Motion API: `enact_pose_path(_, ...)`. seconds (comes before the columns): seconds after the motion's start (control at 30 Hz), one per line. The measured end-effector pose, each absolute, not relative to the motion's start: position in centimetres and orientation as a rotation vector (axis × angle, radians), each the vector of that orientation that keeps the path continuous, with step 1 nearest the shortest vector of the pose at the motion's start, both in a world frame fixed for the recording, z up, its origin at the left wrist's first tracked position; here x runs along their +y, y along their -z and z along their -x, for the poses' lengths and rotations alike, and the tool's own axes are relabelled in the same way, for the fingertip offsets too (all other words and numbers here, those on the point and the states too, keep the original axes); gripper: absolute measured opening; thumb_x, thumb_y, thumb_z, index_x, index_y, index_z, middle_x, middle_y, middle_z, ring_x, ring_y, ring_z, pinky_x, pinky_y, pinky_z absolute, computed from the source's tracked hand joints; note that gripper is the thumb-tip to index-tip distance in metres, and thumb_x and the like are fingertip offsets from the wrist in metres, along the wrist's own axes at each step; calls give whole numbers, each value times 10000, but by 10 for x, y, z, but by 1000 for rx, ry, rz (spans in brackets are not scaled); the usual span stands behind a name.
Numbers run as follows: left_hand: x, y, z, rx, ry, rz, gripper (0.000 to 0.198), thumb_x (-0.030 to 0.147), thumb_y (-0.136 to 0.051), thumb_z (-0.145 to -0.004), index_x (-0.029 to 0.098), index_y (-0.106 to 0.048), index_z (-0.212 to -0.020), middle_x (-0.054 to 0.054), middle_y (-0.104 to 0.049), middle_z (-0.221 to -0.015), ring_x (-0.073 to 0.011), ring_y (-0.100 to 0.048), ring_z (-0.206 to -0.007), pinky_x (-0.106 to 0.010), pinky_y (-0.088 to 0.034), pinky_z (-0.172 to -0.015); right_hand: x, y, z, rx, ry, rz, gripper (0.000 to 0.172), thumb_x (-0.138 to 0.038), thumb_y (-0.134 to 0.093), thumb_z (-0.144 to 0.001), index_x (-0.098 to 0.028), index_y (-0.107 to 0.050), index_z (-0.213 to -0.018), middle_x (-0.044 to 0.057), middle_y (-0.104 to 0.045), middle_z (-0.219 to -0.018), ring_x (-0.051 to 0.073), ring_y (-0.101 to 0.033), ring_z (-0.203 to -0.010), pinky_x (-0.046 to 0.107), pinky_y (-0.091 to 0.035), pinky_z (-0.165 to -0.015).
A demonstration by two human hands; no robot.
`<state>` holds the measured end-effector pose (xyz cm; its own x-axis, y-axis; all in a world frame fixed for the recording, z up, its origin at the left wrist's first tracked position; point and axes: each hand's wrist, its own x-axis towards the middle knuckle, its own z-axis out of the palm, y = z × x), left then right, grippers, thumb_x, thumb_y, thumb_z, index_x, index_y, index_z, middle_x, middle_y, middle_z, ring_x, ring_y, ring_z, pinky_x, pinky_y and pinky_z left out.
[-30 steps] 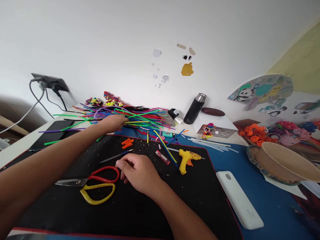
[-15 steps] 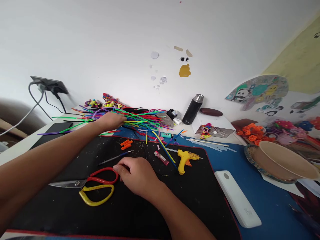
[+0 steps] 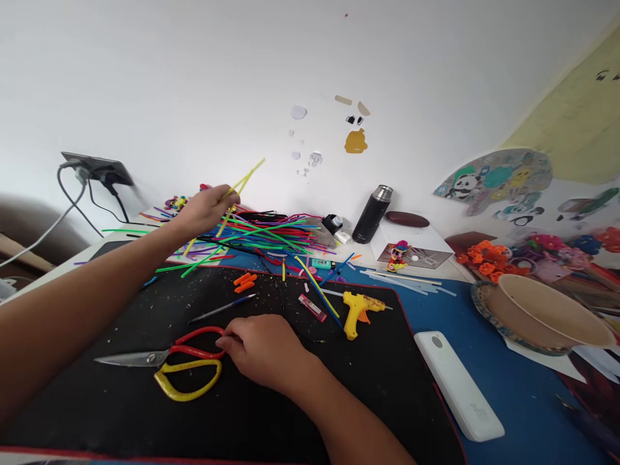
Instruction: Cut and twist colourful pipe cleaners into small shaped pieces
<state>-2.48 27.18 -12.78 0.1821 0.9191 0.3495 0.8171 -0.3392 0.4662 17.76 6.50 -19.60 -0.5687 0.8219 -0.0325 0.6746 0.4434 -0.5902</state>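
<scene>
My left hand (image 3: 208,210) is raised over the back of the desk, its fingers closed around yellow pipe cleaners (image 3: 252,170) that stick out on both sides. Below and beside it lies a heap of many-coloured pipe cleaners (image 3: 271,234). On the black mat, my right hand (image 3: 261,345) rests with thumb and fingers drawn together against the red handle of the scissors (image 3: 196,353). What those fingertips pinch, if anything, is hidden. The scissors lie with their blades pointing left and their yellow handle nearer to me.
A yellow glue gun (image 3: 361,313), a blue pen (image 3: 221,308), orange pieces (image 3: 245,282) and a pink-labelled lighter-like item (image 3: 312,308) lie on the mat (image 3: 271,426). A white power bank (image 3: 458,384), black flask (image 3: 372,214) and stacked bowls (image 3: 552,313) stand right.
My left hand has lifted up from the pipe cleaner heap, bringing yellow pipe cleaners with it. Some green ones at the heap's left have shifted. My right hand has barely moved beside the scissors.
</scene>
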Motion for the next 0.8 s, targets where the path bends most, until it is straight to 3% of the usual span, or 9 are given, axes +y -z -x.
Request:
enact_pose_path(0.1,259,111,12,1480,-1244,-2024,249,373,-459,-1056,203,-600,-940,0,-538,-736,-154,-506,-663,-278,-412,-637,65,198,-177,-2489,-752,1262,311,-428,-550,-1079,-214,-776,-1069,73,-825,-1038,240,-772,-939,313,-481,-743)
enact_pose_path(0.23,244,109,-6,1099,-1411,-1666,213,322,-425,-1092,182,-523,-964,-40,-656,-907,-130,-624,-745,-278,-514,-721,66,199,-176,-2523,-715,1239,307,-428,-549,-1084,-213,-768,-1089,72,-819,-1049,242,-767,-922,317,-502,-746)
enact_pose_path(0.3,238,116,-13,1057,-1327,-1577,194,345,-451,-1081,199,-480,-956,-8,-637,-829,-118,-608,-652,-258,-503,-639,66,198,-176,-2544,-691,1241,309,-427,-546,-1086,-209,-765,-1086,74,-818,-1037,244,-767,-905,317,-508,-733)
enact_pose_path(0.4,231,124,-24,1049,-1177,-1663,252,402,-487,-1051,226,-435,-878,62,-457,-647,-95,-435,-491,-225,-354,-488,66,198,-175,-2587,-628,1225,322,-428,-535,-1088,-198,-756,-1045,76,-817,-1004,246,-771,-874,313,-509,-692)
enact_pose_path(0.47,230,125,-35,1074,-1046,-1835,296,454,-470,-1039,233,-441,-844,65,-390,-617,-105,-375,-482,-239,-304,-475,66,198,-175,-2620,-579,1210,337,-429,-522,-1090,-188,-747,-1020,85,-814,-978,252,-775,-866,313,-512,-671)
enact_pose_path(0.53,231,123,-50,1163,-848,-2076,335,506,-458,-1023,231,-491,-835,41,-434,-619,-133,-418,-519,-264,-332,-503,66,198,-174,-2643,-550,1200,346,-426,-506,-1093,-181,-738,-1016,93,-812,-964,262,-780,-875,317,-522,-664)
enact_pose_path(0.63,236,121,-82,1274,-557,-2418,344,521,-467,-1003,219,-598,-905,-22,-620,-735,-193,-567,-656,-304,-422,-602,66,198,-173,-2657,-552,1196,343,-417,-489,-1095,-176,-728,-1047,105,-814,-984,274,-785,-896,329,-547,-670)
enact_pose_path(0.7,242,123,-109,1235,-415,-2543,302,445,-472,-1001,213,-656,-1059,-69,-731,-927,-236,-659,-808,-328,-484,-701,66,197,-173,-2662,-572,1201,341,-412,-481,-1096,-173,-721,-1058,113,-814,-1001,279,-788,-906,340,-565,-682)
enact_pose_path(0.8,253,133,-150,1096,-229,-2675,350,304,-458,-995,200,-662,-1259,-113,-765,-1155,-255,-712,-973,-334,-530,-813,66,196,-173,-2664,-614,1216,329,-396,-481,-1092,-171,-716,-1046,118,-816,-1017,289,-791,-925,363,-590,-712)
